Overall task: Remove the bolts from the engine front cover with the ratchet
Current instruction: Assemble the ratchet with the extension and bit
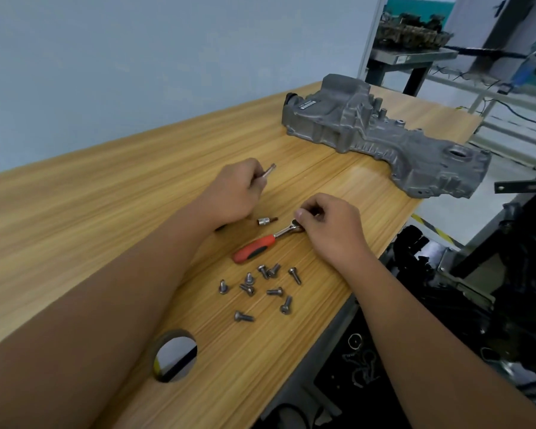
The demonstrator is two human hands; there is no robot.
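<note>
A: Two hands on the bench, both busy. Far left first: a round hole (175, 356) cut through the wooden table (75, 212). Then the left hand (234, 193), fingers curled round a slim metal extension bar (268, 171), its tip poking out toward the far side.

B: Next along?

A: A small socket bit (267, 221) lies loose on the wood, just beside the left wrist and apart from the ratchet. Near it, the ratchet (262, 244) lies flat, red-and-black handle toward the person. The right hand (331, 226) is clenched over the ratchet head, thumb and fingers pinching at the drive end. What the fingertips do there is hidden.

B: The bolts?

A: Ten or so bolts (262, 289) lie scattered nearer the person, below the handle. The engine front cover (384, 134) lies well apart at the far right end of the table, touched by nothing.

B: So which step is this?

A: My reading: tool fitting, not bolt turning. Whether any bolts are left in the cover, I cannot tell from here.

B: How to do it well?

A: Keep the ratchet head pinned flat with the right hand. Bring the bar square onto the drive and push until it seats. Then fit the bit, and check nothing wobbles before going to the cover. A half-seated bit would likely slip and round a bolt head.
</note>
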